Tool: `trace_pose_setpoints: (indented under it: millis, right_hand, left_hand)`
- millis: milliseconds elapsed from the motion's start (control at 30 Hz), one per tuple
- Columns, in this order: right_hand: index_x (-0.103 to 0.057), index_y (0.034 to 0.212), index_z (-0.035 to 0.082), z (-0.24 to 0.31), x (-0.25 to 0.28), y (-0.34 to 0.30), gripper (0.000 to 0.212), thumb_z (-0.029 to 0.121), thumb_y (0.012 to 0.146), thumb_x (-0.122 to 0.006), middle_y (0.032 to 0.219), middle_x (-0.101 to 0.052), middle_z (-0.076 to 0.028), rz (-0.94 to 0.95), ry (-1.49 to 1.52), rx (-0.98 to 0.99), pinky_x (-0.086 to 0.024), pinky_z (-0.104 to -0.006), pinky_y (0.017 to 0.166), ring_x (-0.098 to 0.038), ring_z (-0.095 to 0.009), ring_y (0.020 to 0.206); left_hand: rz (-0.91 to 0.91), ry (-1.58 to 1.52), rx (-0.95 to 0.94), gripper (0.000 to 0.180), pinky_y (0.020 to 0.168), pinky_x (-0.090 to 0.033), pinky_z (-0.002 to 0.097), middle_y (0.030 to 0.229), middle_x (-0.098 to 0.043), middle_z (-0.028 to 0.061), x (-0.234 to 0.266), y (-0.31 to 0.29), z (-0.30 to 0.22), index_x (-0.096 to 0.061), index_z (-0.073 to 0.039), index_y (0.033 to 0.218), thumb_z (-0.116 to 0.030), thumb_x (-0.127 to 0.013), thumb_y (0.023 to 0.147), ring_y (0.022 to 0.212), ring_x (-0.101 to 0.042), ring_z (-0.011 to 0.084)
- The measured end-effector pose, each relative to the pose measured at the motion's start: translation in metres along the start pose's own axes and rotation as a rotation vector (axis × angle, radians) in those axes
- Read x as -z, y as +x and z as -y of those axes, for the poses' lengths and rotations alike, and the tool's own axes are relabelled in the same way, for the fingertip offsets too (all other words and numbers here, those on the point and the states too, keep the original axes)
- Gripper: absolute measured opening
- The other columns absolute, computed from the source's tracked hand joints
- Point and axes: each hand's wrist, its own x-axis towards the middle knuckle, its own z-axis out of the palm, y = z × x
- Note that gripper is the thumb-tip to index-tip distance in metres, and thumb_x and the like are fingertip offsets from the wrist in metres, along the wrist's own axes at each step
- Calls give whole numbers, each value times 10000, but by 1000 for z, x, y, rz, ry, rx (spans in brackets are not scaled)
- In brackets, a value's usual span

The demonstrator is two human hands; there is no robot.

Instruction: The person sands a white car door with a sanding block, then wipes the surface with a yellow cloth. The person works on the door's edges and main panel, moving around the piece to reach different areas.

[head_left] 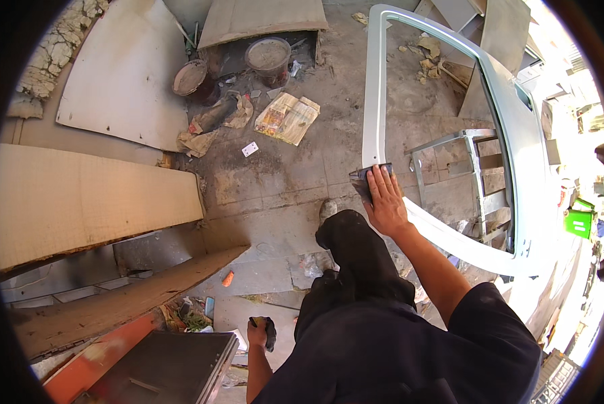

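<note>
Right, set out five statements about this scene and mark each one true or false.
1. The right hand lies over a dark sheet against the pale frame. True.
2. The left hand is holding nothing. False: the left hand is closed around a dark object.
3. A small white card lies on the floor near a piece of printed paper. True.
4. Four buckets stand at the far side. False: only two buckets can be seen there.
5. The bright container toward the right edge is red. False: the bright container is green.
</note>
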Motion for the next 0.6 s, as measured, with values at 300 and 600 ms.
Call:
trace_pose_setpoints:
  millis: [300, 600]
  right_hand:
    - [-323, 1774, -63, -73, 1, 188, 816, 324, 1128, -639, 1867, -280, -283, -136, 0, -294, -220, -580, 1419, -283, -470, 1729]
    - [-337, 1791, -24, -21, 22, 102, 948, 321, 1012, -755, 1893, -258, -247, 49, 159, -301, -176, -601, 1426, -229, -446, 1762]
  left_hand:
    - [199, 250, -49, 486, 862, -611, 442, 1125, -797, 155, -3, 7, -168, -722, -22, 1264, -383, -837, 959, 982, -775, 279]
    - [77, 324, -101, 505, 971, -579, 423, 1211, -781, 133, 20, -12, -364, -692, -7, 1383, -259, -816, 963, 1096, -744, 276]
